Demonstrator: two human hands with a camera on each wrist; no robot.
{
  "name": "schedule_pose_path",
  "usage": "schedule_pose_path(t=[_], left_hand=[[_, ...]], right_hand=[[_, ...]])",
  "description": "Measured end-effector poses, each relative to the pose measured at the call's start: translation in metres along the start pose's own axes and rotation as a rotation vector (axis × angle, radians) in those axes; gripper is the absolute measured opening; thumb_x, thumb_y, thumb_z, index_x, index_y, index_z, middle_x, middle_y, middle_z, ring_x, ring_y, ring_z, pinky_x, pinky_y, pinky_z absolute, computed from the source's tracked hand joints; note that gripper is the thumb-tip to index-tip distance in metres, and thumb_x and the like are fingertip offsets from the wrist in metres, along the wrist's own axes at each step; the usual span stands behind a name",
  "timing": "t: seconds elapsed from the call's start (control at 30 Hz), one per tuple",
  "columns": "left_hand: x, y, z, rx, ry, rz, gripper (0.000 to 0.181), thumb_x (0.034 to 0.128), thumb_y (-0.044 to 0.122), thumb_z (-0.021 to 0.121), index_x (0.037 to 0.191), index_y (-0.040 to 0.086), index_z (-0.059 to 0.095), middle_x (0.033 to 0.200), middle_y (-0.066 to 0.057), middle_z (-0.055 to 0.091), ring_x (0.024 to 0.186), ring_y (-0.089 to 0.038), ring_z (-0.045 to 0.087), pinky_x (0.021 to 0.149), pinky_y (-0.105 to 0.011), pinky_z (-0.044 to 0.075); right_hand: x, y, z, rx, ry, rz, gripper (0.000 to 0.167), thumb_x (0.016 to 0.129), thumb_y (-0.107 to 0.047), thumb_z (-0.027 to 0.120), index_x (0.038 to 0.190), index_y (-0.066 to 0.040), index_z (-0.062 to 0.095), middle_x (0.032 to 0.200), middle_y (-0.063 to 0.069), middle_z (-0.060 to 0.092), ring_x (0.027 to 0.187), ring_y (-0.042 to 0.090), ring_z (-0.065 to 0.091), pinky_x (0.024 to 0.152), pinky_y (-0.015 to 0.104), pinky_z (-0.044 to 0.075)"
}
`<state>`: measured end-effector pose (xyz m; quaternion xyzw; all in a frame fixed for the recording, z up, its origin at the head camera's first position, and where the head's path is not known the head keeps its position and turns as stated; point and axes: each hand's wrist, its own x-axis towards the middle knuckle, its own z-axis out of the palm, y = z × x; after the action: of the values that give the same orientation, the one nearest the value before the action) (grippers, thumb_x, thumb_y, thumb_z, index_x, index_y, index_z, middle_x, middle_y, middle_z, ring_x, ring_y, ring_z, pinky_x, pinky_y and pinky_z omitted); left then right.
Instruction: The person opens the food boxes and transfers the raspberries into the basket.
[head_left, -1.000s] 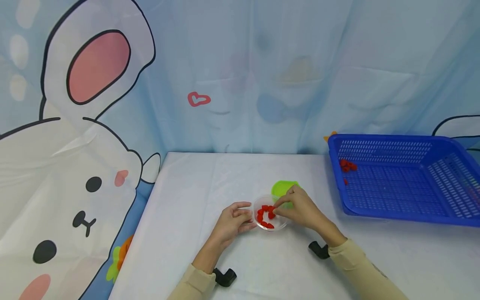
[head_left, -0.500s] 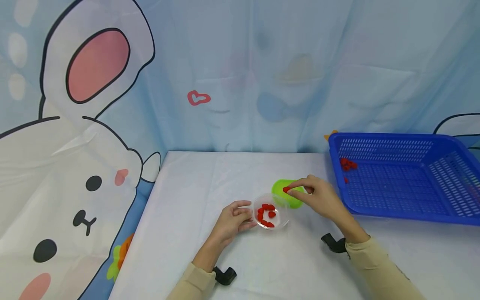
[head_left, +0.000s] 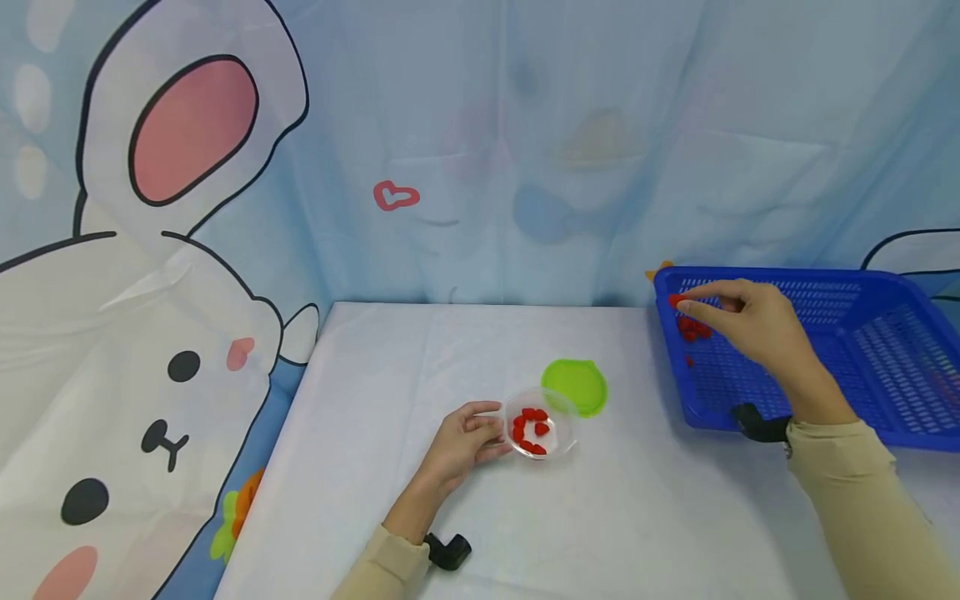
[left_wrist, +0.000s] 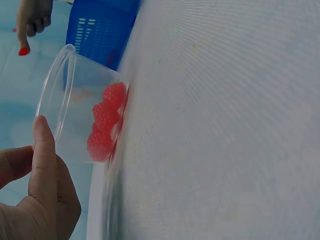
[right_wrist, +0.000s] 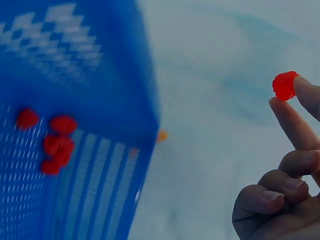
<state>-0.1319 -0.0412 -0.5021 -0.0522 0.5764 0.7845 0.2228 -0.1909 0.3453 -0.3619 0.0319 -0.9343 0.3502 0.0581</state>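
My hands are well apart: the left hand [head_left: 465, 442], low in the centre of the frame, rests its relaxed fingers against the side of a clear, round plastic cup [left_wrist: 90, 77], while thumb and forefinger of the right hand [head_left: 757, 321] pinch a single bright-red, bumpy raspberry [right_wrist: 285, 86] over the left end of a blue, slotted plastic basket [head_left: 885, 358] at the right of the frame. The cup stands upright on a white cloth-covered table [head_left: 637, 517], with several red raspberries [left_wrist: 106, 117] spread around its bottom. A flat, round, lime-green disc [head_left: 588, 385] lies just behind the cup, its near edge partly covered by it. In the basket's left end, a small cluster of raspberries [right_wrist: 52, 145] sits bunched together, with one lone raspberry [right_wrist: 27, 118] a little apart. Black wrist mounts [head_left: 450, 552] poke out by my beige sleeves [head_left: 386, 567].
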Motion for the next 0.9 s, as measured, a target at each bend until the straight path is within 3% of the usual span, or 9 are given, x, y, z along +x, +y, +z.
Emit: schedule_pose_path(t=[0.23, 0.3, 0.37, 0.47, 0.57, 0.77, 0.83, 0.9], left_hand=[[0.0, 0.0, 0.0, 0.011, 0.003, 0.007, 0.036, 0.0954, 0.001, 0.066, 0.13, 0.0, 0.058, 0.102, -0.014, 0.062, 0.085, -0.02, 0.063, 0.083, -0.04, 0.06], [0.0, 0.0, 0.0, 0.007, 0.001, 0.007, 0.035, 0.0955, 0.0, 0.066, 0.13, 0.0, 0.058, 0.102, -0.014, 0.062, 0.085, -0.02, 0.063, 0.083, -0.04, 0.06], [0.0, 0.0, 0.0, 0.005, -0.001, 0.006, 0.035, 0.0956, 0.0, 0.066, 0.13, 0.0, 0.058, 0.101, -0.014, 0.063, 0.085, -0.02, 0.063, 0.083, -0.04, 0.06], [0.0, 0.0, 0.0, 0.001, -0.001, 0.008, 0.035, 0.0956, 0.0, 0.066, 0.13, 0.0, 0.058, 0.101, -0.014, 0.063, 0.085, -0.02, 0.064, 0.083, -0.04, 0.06], [0.001, -0.001, 0.0, -0.006, -0.002, 0.013, 0.035, 0.0955, -0.001, 0.065, 0.13, -0.001, 0.058, 0.1, -0.013, 0.063, 0.084, -0.02, 0.063, 0.083, -0.04, 0.06], [0.003, -0.002, 0.001, -0.018, -0.018, 0.015, 0.036, 0.0953, -0.001, 0.065, 0.13, -0.002, 0.057, 0.1, -0.013, 0.062, 0.084, -0.02, 0.062, 0.083, -0.041, 0.06], [0.004, -0.002, 0.002, -0.019, -0.019, 0.014, 0.036, 0.0951, -0.001, 0.065, 0.13, -0.002, 0.057, 0.101, -0.014, 0.062, 0.084, -0.02, 0.062, 0.083, -0.041, 0.06], [0.004, -0.002, 0.002, -0.016, -0.015, 0.013, 0.035, 0.0951, -0.001, 0.065, 0.129, -0.002, 0.058, 0.101, -0.014, 0.062, 0.083, -0.02, 0.063, 0.083, -0.041, 0.06]], right_hand=[[0.028, 0.046, -0.015, -0.056, -0.055, 0.144, 0.07, 0.092, -0.061, 0.062, 0.129, -0.002, 0.064, 0.068, 0.009, 0.041, 0.057, 0.025, 0.037, 0.045, 0.038, 0.027], [0.035, 0.061, -0.016, -0.065, -0.081, 0.183, 0.075, 0.092, -0.063, 0.059, 0.131, 0.001, 0.061, 0.086, 0.021, 0.054, 0.073, 0.036, 0.048, 0.053, 0.045, 0.041], [0.042, 0.077, -0.016, -0.08, -0.106, 0.226, 0.078, 0.094, -0.063, 0.057, 0.132, 0.005, 0.059, 0.113, 0.033, 0.054, 0.099, 0.051, 0.049, 0.071, 0.061, 0.048], [0.051, 0.099, -0.015, -0.113, -0.142, 0.281, 0.078, 0.096, -0.061, 0.054, 0.132, 0.009, 0.056, 0.143, 0.041, 0.034, 0.128, 0.062, 0.026, 0.096, 0.078, 0.028], [0.055, 0.117, -0.011, -0.14, -0.151, 0.335, 0.08, 0.095, -0.06, 0.057, 0.129, 0.013, 0.056, 0.141, 0.043, 0.034, 0.128, 0.064, 0.023, 0.099, 0.079, 0.024], [0.063, 0.15, -0.001, -0.156, -0.184, 0.477, 0.077, 0.092, -0.049, 0.066, 0.126, 0.019, 0.055, 0.137, 0.044, 0.037, 0.123, 0.063, 0.032, 0.096, 0.076, 0.034], [0.07, 0.171, 0.003, -0.188, -0.204, 0.503, 0.066, 0.092, -0.043, 0.067, 0.119, 0.017, 0.06, 0.135, 0.043, 0.04, 0.121, 0.062, 0.035, 0.095, 0.075, 0.037], [0.08, 0.202, 0.012, -0.223, -0.177, 0.494, 0.064, 0.092, -0.047, 0.068, 0.108, 0.014, 0.065, 0.127, 0.041, 0.048, 0.115, 0.06, 0.042, 0.086, 0.073, 0.043]])
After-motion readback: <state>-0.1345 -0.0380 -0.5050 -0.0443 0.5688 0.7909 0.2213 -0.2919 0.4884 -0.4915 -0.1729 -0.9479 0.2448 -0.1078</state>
